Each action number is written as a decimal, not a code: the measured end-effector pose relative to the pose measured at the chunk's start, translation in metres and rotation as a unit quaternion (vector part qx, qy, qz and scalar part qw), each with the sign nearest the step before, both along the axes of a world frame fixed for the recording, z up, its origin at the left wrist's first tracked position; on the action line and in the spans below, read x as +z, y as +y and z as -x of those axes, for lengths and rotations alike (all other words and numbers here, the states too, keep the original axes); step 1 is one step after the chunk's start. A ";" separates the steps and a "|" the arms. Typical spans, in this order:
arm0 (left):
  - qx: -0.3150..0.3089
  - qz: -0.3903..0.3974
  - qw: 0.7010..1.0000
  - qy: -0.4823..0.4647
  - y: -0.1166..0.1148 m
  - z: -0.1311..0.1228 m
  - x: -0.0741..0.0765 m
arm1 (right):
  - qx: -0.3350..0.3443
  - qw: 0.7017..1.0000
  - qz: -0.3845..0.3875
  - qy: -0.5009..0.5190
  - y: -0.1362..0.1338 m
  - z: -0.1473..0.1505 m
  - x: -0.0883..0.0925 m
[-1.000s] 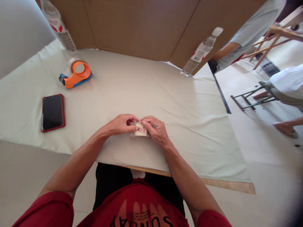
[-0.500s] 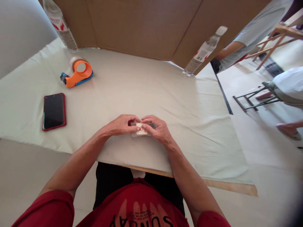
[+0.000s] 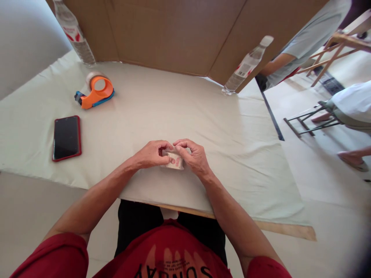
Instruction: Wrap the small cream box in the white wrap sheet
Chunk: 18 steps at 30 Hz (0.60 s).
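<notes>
A small cream-white pack (image 3: 175,162) with red print lies in clear plastic film near the table's front edge. My left hand (image 3: 153,153) is closed round its left end, with the thumb on the printed face. At the far edge of the pack, the thumb and fingertips of my right hand (image 3: 193,156) pinch together on the film. The fingertips partly hide the top and left side of the pack.
A phone (image 3: 67,137) and an orange tape dispenser (image 3: 100,92) lie to the left. Water bottles stand at the left (image 3: 78,40) and right (image 3: 245,67) before a cardboard screen (image 3: 168,34). A person's arm (image 3: 279,63) shows beyond it. Pale cloth (image 3: 162,104) covers the table.
My right thumb has moved off the face of the pack to its far edge, uncovering the red print. The pack's face is tilted more toward me. My left hand keeps its hold.
</notes>
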State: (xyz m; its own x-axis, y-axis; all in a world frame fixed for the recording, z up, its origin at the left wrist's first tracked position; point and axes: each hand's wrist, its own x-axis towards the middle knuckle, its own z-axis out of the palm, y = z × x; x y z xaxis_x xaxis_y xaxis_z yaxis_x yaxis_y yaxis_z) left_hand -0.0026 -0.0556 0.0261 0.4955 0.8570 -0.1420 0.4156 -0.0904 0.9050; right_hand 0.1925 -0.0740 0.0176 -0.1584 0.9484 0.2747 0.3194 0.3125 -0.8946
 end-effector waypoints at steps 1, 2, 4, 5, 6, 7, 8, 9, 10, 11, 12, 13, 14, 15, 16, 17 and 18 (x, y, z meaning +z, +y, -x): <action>0.011 -0.025 1.000 -0.001 0.000 -0.001 -0.001 | -0.002 1.000 0.004 -0.001 0.002 0.000 0.003; 0.020 -0.054 0.998 -0.004 0.000 -0.001 -0.001 | -0.002 1.000 0.007 -0.001 0.004 -0.001 0.006; 0.033 -0.121 0.992 -0.011 0.000 -0.002 -0.003 | 0.002 1.000 0.015 0.003 0.008 -0.002 0.011; 0.036 -0.151 0.988 -0.014 0.000 -0.002 -0.004 | 0.005 1.000 0.018 0.007 0.011 -0.002 0.014; 0.036 -0.174 0.984 -0.017 0.000 -0.002 -0.004 | 0.006 1.000 0.021 0.010 0.014 -0.002 0.016; 0.033 -0.190 0.981 -0.019 0.001 -0.002 -0.005 | 0.005 1.000 0.023 0.015 0.017 -0.003 0.018; 0.030 -0.199 0.979 -0.022 0.001 -0.002 -0.006 | 0.002 0.999 0.025 0.020 0.020 -0.003 0.019; 0.028 -0.199 0.979 -0.024 0.002 -0.002 -0.007 | -0.003 0.999 0.027 0.027 0.024 -0.003 0.020; 0.027 -0.194 0.980 -0.025 0.002 -0.001 -0.008 | -0.008 0.999 0.029 0.035 0.028 -0.003 0.020; 0.028 -0.183 0.982 -0.027 0.003 -0.001 -0.009 | -0.013 0.998 0.032 0.046 0.033 -0.003 0.020; 0.029 -0.168 0.985 -0.029 0.003 0.000 -0.010 | -0.018 0.997 0.036 0.059 0.038 -0.003 0.020; 0.032 -0.148 0.988 -0.035 0.004 0.000 -0.010 | -0.022 0.996 0.042 0.073 0.043 -0.002 0.019; 0.035 -0.125 0.991 -0.044 0.004 0.001 -0.011 | -0.026 0.995 0.050 0.088 0.048 -0.002 0.018; 0.038 -0.102 0.992 -0.059 0.004 0.001 -0.012 | -0.029 0.993 0.057 0.102 0.054 -0.001 0.017; 0.042 -0.081 0.993 -0.079 0.004 0.002 -0.012 | -0.030 0.991 0.065 0.114 0.059 -0.001 0.016; 0.047 -0.063 0.992 -0.103 0.004 0.001 -0.012 | -0.031 0.989 0.071 0.124 0.064 0.000 0.015; 0.053 -0.050 0.989 -0.128 0.004 0.001 -0.012 | -0.032 0.988 0.077 0.133 0.069 0.000 0.013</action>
State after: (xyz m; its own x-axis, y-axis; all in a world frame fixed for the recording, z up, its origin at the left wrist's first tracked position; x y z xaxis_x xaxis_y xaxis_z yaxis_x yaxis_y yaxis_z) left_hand -0.0039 -0.0520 0.0140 0.4100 0.9098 0.0646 0.1854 -0.1525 0.9708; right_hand 0.1921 -0.0052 0.0310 -0.0384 0.9879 0.1502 0.0817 0.1529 -0.9849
